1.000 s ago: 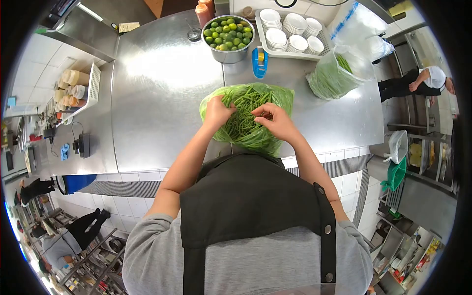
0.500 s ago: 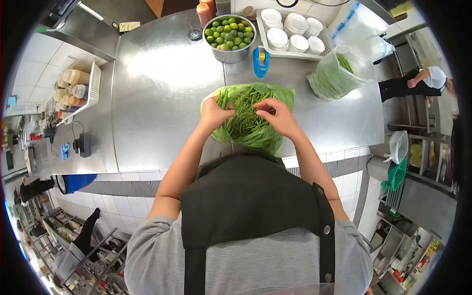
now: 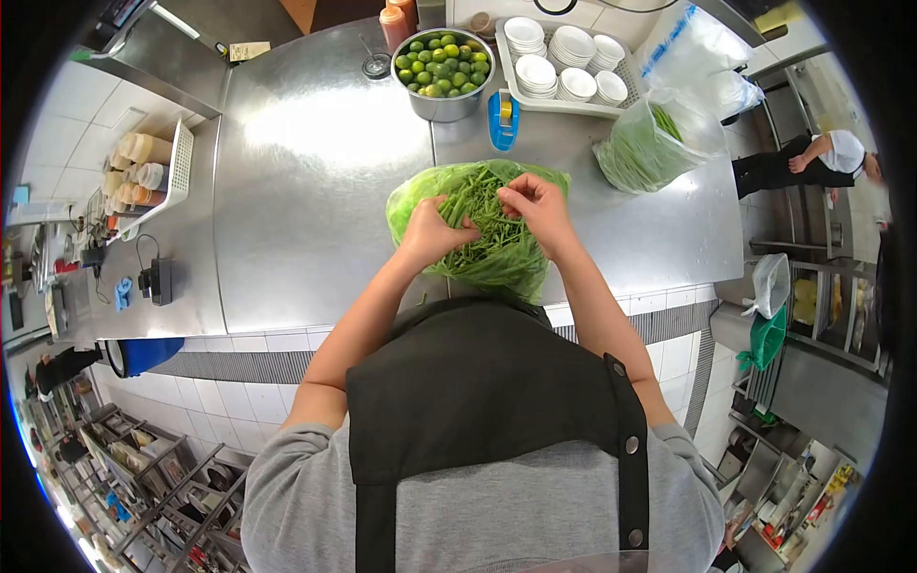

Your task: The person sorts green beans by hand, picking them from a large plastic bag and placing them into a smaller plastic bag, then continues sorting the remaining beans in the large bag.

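An open green plastic bag full of thin green beans lies on the steel counter in front of me. At the bag's left side, my left hand is curled around some of the beans, thumb toward the middle. My right hand is over the upper right part of the beans, its thumb and fingertips pinched together. Whatever lies between those fingertips is too small to make out.
Beyond the bag are a blue tape dispenser, a steel pot of limes and a tray of white dishes. Another bag of greens stands right. Bottles fill a white basket at left. A person is at far right.
My left hand has moved right and slightly down, and now closes on beans. My right hand has risen a little, its fingers now pinched. The beans between them have shifted.
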A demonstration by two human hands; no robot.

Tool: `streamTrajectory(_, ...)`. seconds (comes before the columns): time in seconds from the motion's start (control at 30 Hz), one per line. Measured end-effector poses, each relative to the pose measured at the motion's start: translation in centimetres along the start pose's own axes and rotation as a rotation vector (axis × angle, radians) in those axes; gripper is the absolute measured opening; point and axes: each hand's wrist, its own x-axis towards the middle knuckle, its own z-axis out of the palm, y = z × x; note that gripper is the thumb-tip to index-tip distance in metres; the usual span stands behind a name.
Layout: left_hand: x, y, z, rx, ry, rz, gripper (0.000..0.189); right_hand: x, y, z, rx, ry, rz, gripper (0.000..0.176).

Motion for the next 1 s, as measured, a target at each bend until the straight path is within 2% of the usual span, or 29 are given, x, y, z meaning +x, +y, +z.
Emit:
streamTrajectory(0.1, -0.1, 0.7, -0.2, -0.083, 0.027, -0.038, 0.022, -0.4, -0.5, 0.7, 0.173, 0.187, -0.267, 0.011)
streamTrajectory(0.2, 0.0, 1.0, -0.5, -0.124, 0.065, -0.028, 0.024, -0.9, -2.0, 0.1, -0.344, 0.135, -0.362, 0.010)
streamTrajectory(0.33, -0.1, 1.9, -0.3, -0.324, 0.072, 0.101, 0.021, -0.7, -2.5, 1.2, -0.229, 0.100, -0.402, 0.011)
streamTrajectory(0.43, -0.6, 3.3, 0.1, -0.261, 0.117, 0.152, 0.020, -0.2, -2.0, 2.2, -0.107, 0.055, -0.357, 0.010)
streamTrajectory(0.5, 0.0, 2.2, 0.4, -0.245, 0.126, 0.259, 0.020, -0.9, -2.5, 2.6, -0.092, 0.046, -0.311, 0.008)
streamTrajectory(0.57, 0.2, 2.2, 0.3, -0.241, 0.075, 0.195, 0.022, -1.4, -3.1, 2.2, -0.119, 0.029, -0.298, 0.007)
streamTrajectory(0.7, -0.6, 2.5, 0.0, -0.174, 0.066, 0.280, 0.018, -1.3, -2.7, 1.0, -0.346, 0.098, -0.324, 0.006)
streamTrajectory(0.73, -1.3, 3.4, -0.3, -0.225, 0.046, 0.188, 0.017, -1.1, -2.3, 0.7, -0.374, 0.091, -0.371, 0.006)
streamTrajectory(0.77, -1.0, 2.5, 0.3, -0.310, 0.039, 0.228, 0.018, -0.8, -1.5, 0.3, -0.401, 0.090, -0.419, 0.006)
streamTrajectory(0.83, -1.4, 2.7, 0.5, -0.360, 0.031, 0.176, 0.019, -0.8, -1.2, 0.8, -0.495, 0.096, -0.512, 0.005)
streamTrajectory(0.93, -1.9, 2.6, 0.8, -0.359, 0.038, 0.185, 0.020, -1.3, -1.8, 2.0, -0.688, 0.115, -0.629, 0.002)
streamTrajectory(1.0, -2.0, 2.7, 0.7, -0.353, 0.035, 0.119, 0.021, -1.8, -1.8, 2.7, -0.812, 0.126, -0.683, 0.004)
